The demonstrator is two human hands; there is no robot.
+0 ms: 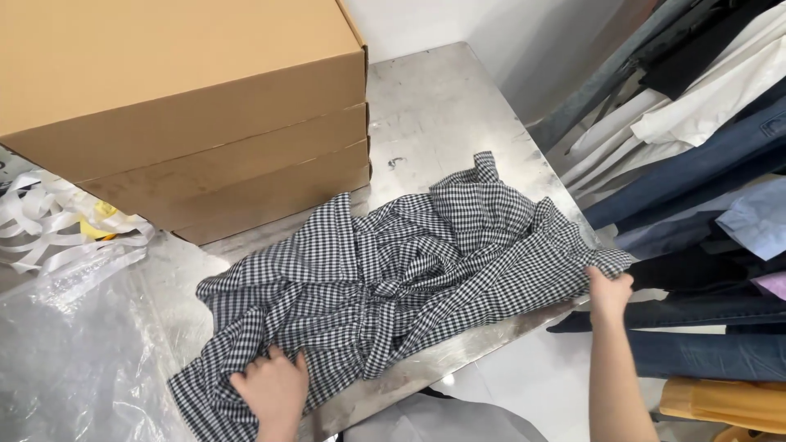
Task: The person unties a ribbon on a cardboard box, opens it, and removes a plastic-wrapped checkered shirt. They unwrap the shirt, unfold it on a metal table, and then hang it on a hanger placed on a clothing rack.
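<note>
A black-and-white checked garment [393, 270] lies crumpled across a steel table [442, 106]. My left hand [272, 389] presses on the garment's near left end, fingers curled into the cloth at the table's front edge. My right hand [610, 288] pinches the garment's right corner at the table's right edge, pulling it outward. The middle of the cloth is bunched and twisted.
Stacked flat cardboard boxes [188, 106] stand at the back left of the table. Clear plastic wrap [74, 352] and white strapping [49, 221] lie at the left. Hanging jeans, shirts and other clothes [704, 155] crowd the right side. A grey bag [442, 421] sits below the front edge.
</note>
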